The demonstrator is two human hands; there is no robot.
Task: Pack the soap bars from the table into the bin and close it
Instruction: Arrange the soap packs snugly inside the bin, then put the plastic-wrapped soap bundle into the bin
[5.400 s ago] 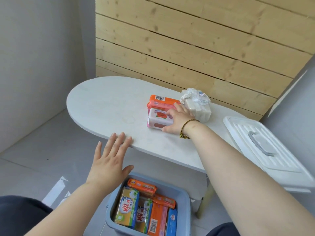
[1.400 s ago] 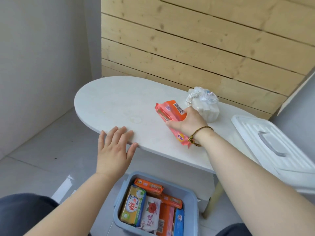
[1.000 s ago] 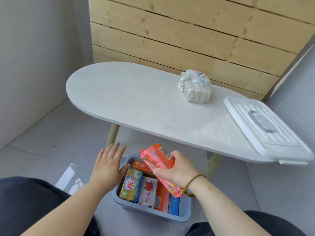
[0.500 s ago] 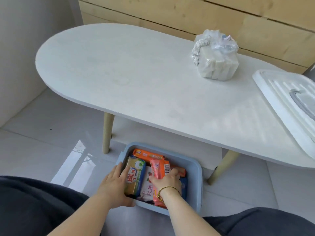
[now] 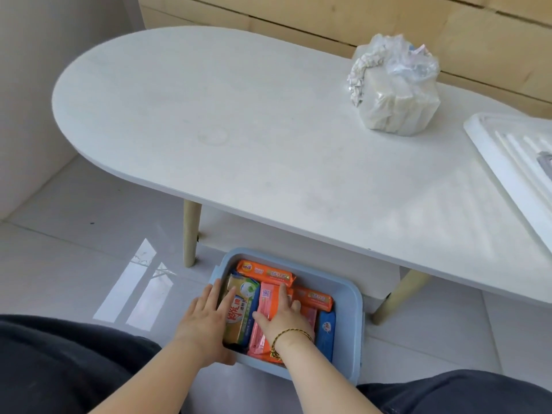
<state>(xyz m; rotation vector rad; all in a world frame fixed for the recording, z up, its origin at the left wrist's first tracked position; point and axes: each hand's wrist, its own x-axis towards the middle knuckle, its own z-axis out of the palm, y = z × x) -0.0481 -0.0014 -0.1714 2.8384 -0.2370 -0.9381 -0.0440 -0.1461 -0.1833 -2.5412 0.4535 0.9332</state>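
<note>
Your right hand point(image 5: 282, 319) lies palm-down on the pink bar point(image 5: 264, 315) inside the bin point(image 5: 348, 333); the fingers curl over the bar's far edge, thumb at its left side, grasping it. Your left hand point(image 5: 206, 318) sits at the bin's 9 o'clock wall, fingers extended and released, fingertips resting flat on the yellow-green bar point(image 5: 240, 312), gripping nothing. The bin stands on the floor, partly under the table's point(image 5: 239, 130) near edge, between your knees. Inside it: an orange bar point(image 5: 264, 272) at 12 o'clock, a second orange bar point(image 5: 313, 298) toward 2 o'clock, a blue bar point(image 5: 326, 333) along the 3 o'clock wall, the pink bar in the middle, just beside the yellow-green one. On the table, a bagged soap bundle point(image 5: 394, 94) stands at 1 o'clock, well apart from the bin. The lid point(image 5: 516, 168) lies at the table's 3 o'clock end, cut by the frame edge. Bin open
</note>
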